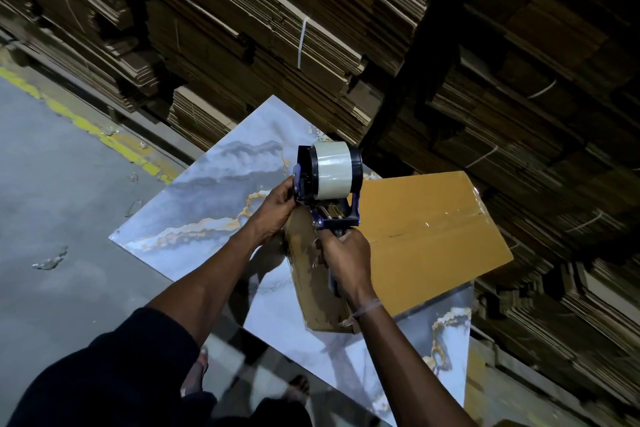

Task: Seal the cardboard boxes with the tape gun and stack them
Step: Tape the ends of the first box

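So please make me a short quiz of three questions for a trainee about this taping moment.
1. True or false: the right hand grips the handle of the tape gun.
2. What does the cardboard box rest on? A) the floor B) the marble-patterned table C) another box
3. Fill in: the left hand holds the tape gun beside its ____ of tape.

Key: 1 true; 2 B; 3 roll.
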Motion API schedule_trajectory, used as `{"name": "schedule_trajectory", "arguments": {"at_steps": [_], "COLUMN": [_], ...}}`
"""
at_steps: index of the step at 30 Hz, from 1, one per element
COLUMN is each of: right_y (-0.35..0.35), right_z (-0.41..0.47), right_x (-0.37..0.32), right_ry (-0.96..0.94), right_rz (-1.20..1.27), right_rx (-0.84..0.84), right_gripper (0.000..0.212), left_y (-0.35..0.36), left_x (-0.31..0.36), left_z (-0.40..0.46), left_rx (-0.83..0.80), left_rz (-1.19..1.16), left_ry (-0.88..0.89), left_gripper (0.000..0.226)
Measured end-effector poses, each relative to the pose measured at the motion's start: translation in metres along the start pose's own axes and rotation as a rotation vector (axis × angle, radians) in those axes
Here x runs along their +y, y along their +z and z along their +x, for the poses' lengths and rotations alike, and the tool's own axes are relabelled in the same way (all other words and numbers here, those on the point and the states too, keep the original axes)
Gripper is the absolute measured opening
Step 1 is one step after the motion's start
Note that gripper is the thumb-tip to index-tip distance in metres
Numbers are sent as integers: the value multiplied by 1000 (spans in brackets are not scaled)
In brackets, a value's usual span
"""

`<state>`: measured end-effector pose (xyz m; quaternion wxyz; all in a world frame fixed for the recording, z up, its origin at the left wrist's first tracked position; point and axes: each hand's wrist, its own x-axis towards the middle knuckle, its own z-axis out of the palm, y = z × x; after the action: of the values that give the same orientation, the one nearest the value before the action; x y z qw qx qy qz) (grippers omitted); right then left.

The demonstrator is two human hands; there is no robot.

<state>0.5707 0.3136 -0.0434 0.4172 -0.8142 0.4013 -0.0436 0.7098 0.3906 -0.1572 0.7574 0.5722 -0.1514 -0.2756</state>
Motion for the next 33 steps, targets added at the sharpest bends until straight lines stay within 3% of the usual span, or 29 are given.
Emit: {"name": "schedule_trajectory", "arguments": {"at_steps": [11,26,33], "right_y": [-8,-20,-29], "right_z": [0,-5,-4], "right_x": [7,14,23], "right_ry": [1,-16,19], "right_rz": [40,-14,36], "right_rx": [-72,-85,-93], "right_gripper": [38,41,36], "left_y": [8,15,27], "left_x": [-29,-39,-40], "left_z": [7,8,5], "left_rx": [-4,-32,-26], "left_rz": [348,513,454], "left_ry": [95,168,190], "left_gripper": [62,66,61]}}
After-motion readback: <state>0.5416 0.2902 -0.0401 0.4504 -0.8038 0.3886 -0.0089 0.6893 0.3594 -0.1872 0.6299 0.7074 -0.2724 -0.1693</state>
